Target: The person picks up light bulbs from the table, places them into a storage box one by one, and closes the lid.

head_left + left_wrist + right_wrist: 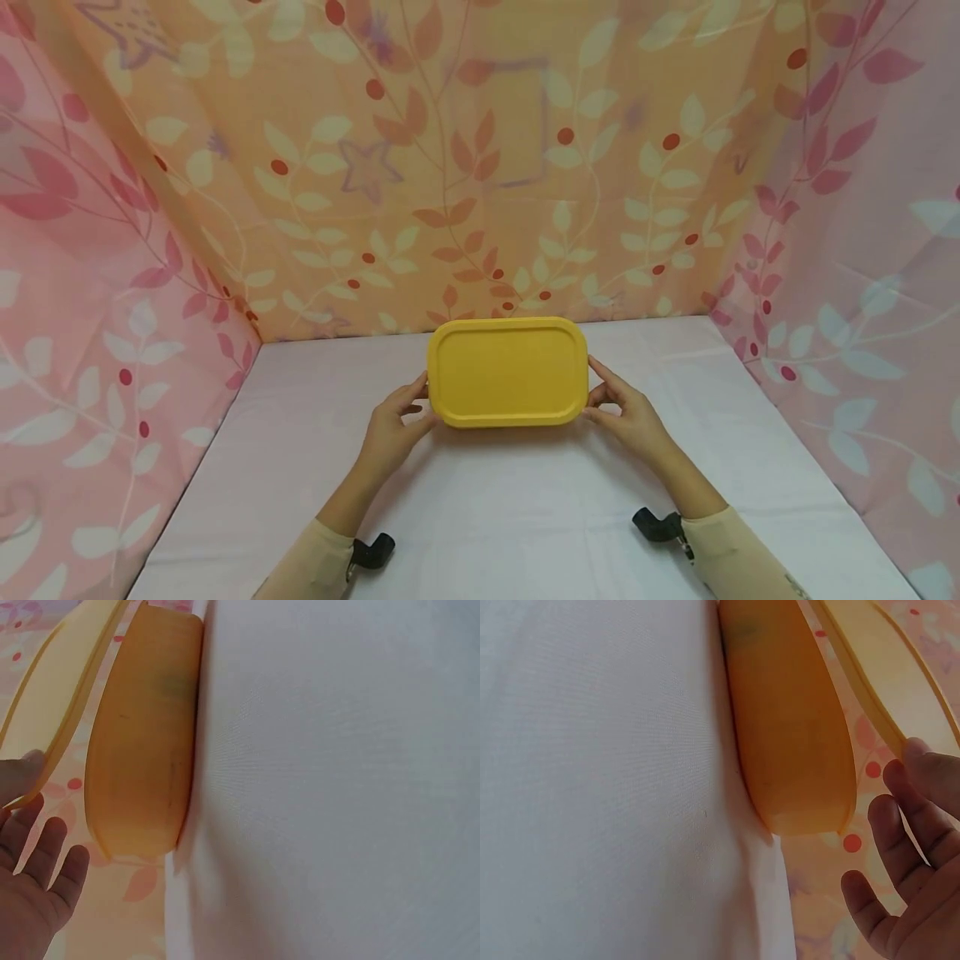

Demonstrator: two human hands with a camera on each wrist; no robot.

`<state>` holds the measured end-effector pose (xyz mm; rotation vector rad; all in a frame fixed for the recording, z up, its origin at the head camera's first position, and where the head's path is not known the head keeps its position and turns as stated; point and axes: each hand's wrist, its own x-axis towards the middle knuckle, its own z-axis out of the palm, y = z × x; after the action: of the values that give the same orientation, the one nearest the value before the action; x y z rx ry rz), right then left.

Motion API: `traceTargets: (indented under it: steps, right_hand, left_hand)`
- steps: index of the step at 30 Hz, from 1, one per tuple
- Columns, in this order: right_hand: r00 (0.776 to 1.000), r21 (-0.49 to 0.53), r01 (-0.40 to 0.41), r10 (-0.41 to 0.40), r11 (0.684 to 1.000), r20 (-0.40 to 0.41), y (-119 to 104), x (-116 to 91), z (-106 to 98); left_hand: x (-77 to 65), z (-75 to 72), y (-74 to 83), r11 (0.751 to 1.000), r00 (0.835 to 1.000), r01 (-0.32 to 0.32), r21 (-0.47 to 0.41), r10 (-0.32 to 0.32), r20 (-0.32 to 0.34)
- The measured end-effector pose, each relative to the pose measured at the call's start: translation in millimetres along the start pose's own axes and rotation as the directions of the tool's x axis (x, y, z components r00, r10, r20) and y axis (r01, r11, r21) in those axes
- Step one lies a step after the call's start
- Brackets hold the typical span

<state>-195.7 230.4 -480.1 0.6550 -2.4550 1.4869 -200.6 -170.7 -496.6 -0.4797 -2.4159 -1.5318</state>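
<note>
A yellow rectangular lid [510,373] with rounded corners is held up between both hands, its flat top toward the head camera. My left hand [392,421] pinches its left end and my right hand [633,417] its right end, thumb and fingertips at the rim, other fingers spread loose. Below the lid, a deeper orange-yellow container [146,735] stands on the table, with a gap between the two in the wrist views. A dull greenish patch shows through the container's wall in the right wrist view. From the head view the lid hides the container.
A white cloth [510,517] covers the table. Leaf-patterned curtains enclose it: an orange-toned one [450,167] at the back and pink ones on the left [97,333] and right [862,333]. Black camera mounts [373,552] sit on both wrists.
</note>
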Motion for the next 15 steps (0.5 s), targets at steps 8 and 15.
traceTargets:
  steps: [8, 15]
  right_hand:
    - [0.999, -0.005, -0.019, 0.019, 1.0, 0.039, 25, -1, 0]
    - [0.998, -0.038, 0.0, 0.003, 0.999, 0.07, 22, 2, -3]
  left_hand:
    - [0.4, -6.4, 0.9, 0.996, 0.996, 0.015, 0.087, -0.023, 0.085]
    - [0.5, -10.1, -1.2, 0.991, 0.995, -0.008, 0.134, -0.005, 0.096]
